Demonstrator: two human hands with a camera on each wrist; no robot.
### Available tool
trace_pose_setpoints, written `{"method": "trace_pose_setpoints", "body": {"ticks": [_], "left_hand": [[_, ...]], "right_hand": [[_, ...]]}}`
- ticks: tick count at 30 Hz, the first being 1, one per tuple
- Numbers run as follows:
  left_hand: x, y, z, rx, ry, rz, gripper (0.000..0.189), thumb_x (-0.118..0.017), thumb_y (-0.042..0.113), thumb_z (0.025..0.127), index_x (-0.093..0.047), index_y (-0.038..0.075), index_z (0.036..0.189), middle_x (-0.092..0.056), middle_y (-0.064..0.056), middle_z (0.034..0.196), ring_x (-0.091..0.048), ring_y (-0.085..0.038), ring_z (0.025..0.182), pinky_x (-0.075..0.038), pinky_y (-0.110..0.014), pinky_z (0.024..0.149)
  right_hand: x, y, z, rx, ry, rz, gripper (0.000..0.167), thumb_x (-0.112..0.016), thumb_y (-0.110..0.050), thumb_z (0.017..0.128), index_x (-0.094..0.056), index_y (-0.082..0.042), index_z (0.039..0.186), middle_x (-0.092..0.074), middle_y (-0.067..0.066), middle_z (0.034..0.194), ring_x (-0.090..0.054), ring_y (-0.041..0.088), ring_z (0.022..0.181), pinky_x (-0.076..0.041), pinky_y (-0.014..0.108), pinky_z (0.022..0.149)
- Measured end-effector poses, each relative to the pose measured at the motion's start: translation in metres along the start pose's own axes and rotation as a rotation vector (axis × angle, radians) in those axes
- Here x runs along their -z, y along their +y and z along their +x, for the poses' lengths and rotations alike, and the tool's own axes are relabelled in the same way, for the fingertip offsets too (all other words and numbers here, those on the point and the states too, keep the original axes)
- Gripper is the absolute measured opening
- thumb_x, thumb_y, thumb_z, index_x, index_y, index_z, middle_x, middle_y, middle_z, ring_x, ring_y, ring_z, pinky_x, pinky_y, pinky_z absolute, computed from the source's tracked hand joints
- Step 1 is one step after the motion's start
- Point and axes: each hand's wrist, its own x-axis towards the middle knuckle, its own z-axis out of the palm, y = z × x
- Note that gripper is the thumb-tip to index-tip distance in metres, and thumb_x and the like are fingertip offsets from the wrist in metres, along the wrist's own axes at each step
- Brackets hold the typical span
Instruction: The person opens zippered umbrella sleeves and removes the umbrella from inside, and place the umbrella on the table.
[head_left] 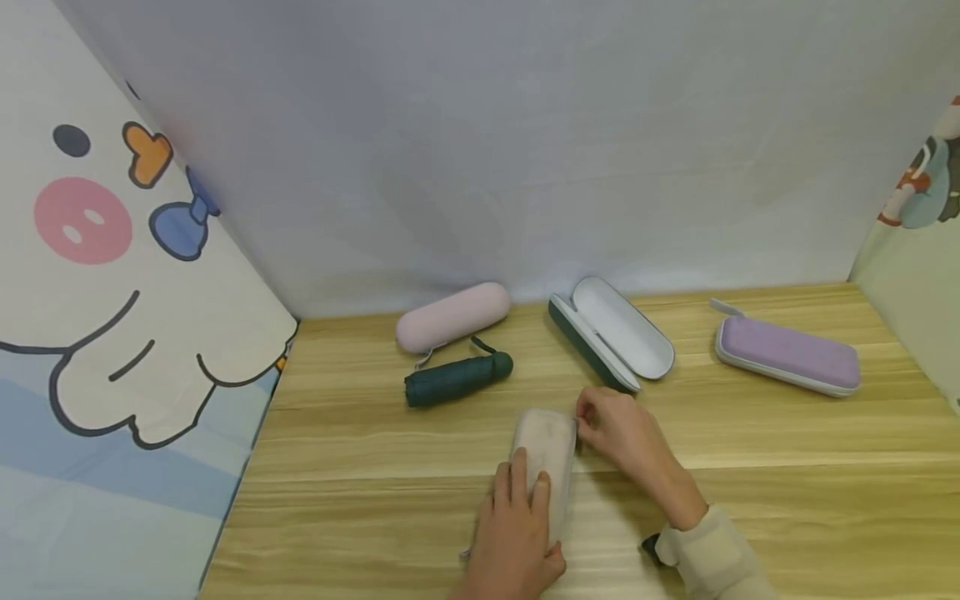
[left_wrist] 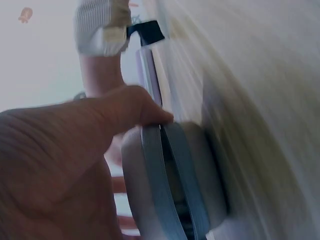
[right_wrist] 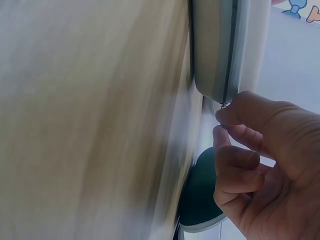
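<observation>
A beige zippered case (head_left: 546,442) lies on the wooden table near its front. My left hand (head_left: 513,533) holds its near part, fingers spread along the top and thumb on the near end. In the left wrist view, the thumb sits at the rim of the case (left_wrist: 135,185), where the zipper gapes and the inside looks dark. My right hand (head_left: 622,429) is at the far right corner. In the right wrist view, its thumb and index finger pinch a small zipper pull (right_wrist: 223,106); the zipper along that side of the case (right_wrist: 210,55) is parted.
Behind the beige case lie a folded dark green umbrella (head_left: 457,379) and a pink case (head_left: 453,317). An open dark green case (head_left: 622,329) with a pale lining stands just beyond my right hand. Farther right lies a purple zippered case (head_left: 787,354). A pale fabric wall (head_left: 525,150) borders the back.
</observation>
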Motion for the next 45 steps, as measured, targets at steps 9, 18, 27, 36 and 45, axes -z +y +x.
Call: {"method": "trace_pose_setpoints", "body": {"ticks": [9,18,27,36,45], "left_hand": [[-0.002,-0.027,0.008,-0.146,-0.036,-0.048,0.077,-0.075,0.045,0.08,-0.051,0.01,0.144,-0.036,-0.021,0.159,-0.048,-0.037,0.14,-0.053,-0.047,0.101],[0.003,-0.043,0.017,-0.213,-0.029,-0.152,0.074,-0.073,0.035,0.075,-0.052,0.013,0.142,-0.034,-0.015,0.162,-0.042,-0.029,0.145,-0.05,-0.038,0.09],[0.003,-0.058,0.025,-0.259,0.007,-0.343,0.065,-0.081,0.022,0.07,-0.054,0.021,0.129,-0.041,-0.004,0.16,-0.045,-0.019,0.144,-0.033,-0.026,0.082],[0.006,-0.061,0.032,-0.288,0.023,-0.45,0.062,-0.078,0.007,0.062,-0.058,0.022,0.118,-0.049,0.003,0.153,-0.053,-0.016,0.136,-0.032,-0.027,0.083],[0.003,-0.066,0.037,-0.313,0.025,-0.507,0.064,-0.062,-0.006,0.049,-0.06,0.023,0.106,-0.055,0.007,0.147,-0.057,-0.014,0.133,-0.038,-0.035,0.09]], "right_hand": [[0.006,0.005,0.001,0.016,0.006,0.005,0.014,-0.079,-0.006,0.083,-0.069,-0.016,0.084,-0.069,-0.001,0.083,-0.063,0.012,0.074,-0.051,0.032,0.063],[0.01,0.01,0.003,0.048,0.02,-0.014,0.013,-0.078,-0.006,0.083,-0.069,-0.015,0.085,-0.069,-0.002,0.083,-0.064,0.012,0.076,-0.052,0.032,0.065],[0.019,0.013,0.002,0.053,-0.039,-0.003,0.015,-0.077,-0.004,0.086,-0.068,-0.017,0.087,-0.07,-0.002,0.086,-0.06,0.009,0.076,-0.05,0.029,0.065],[0.02,0.015,-0.001,0.055,-0.05,0.005,0.018,-0.079,-0.004,0.086,-0.067,-0.018,0.087,-0.07,-0.004,0.086,-0.059,0.008,0.075,-0.049,0.028,0.064],[0.02,0.014,-0.01,0.053,-0.065,0.01,0.021,-0.081,-0.005,0.085,-0.068,-0.021,0.085,-0.07,-0.007,0.086,-0.059,0.006,0.075,-0.048,0.027,0.063]]}}
